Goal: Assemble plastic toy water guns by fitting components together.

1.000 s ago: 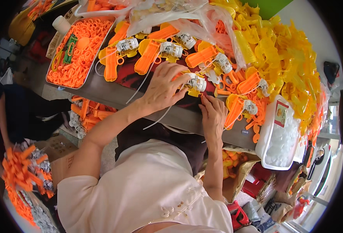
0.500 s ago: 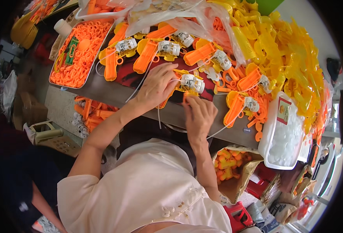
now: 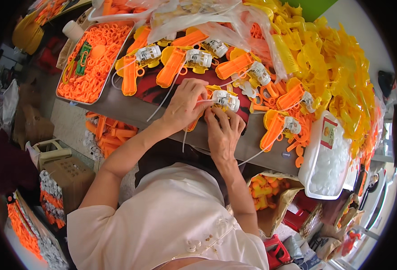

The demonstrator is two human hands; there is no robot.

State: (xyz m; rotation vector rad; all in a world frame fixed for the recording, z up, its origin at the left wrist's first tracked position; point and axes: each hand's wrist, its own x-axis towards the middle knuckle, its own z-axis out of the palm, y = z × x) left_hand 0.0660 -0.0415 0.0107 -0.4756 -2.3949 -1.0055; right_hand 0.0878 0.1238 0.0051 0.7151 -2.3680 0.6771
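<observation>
At the near edge of the table, my left hand point(image 3: 186, 105) is closed round the handle side of a yellow and orange toy gun. A white ribbed mechanism point(image 3: 226, 100) sits in the toy's right end. My right hand point(image 3: 225, 131) is closed too, its fingertips pressed together on the toy's near side just below the mechanism; whatever they pinch is hidden. Thin white cord point(image 3: 184, 140) hangs below my left hand. Similar toy guns point(image 3: 171, 66) with white mechanisms lie in a row beyond my hands, and another point(image 3: 272, 129) lies to the right.
A metal tray point(image 3: 103, 93) of orange rings stands at the left. Yellow plastic shells point(image 3: 318, 67) are heaped at the far right, beside a white tub point(image 3: 303, 177) of clear pieces. Plastic bags point(image 3: 207, 15) lie at the back. Below the table edge is an open carton point(image 3: 285, 204) of toy parts.
My right hand has moved in against the toy, and the orange piece at its fingertips is out of sight. At lower left, a person's arm has gone, uncovering boxes of parts.
</observation>
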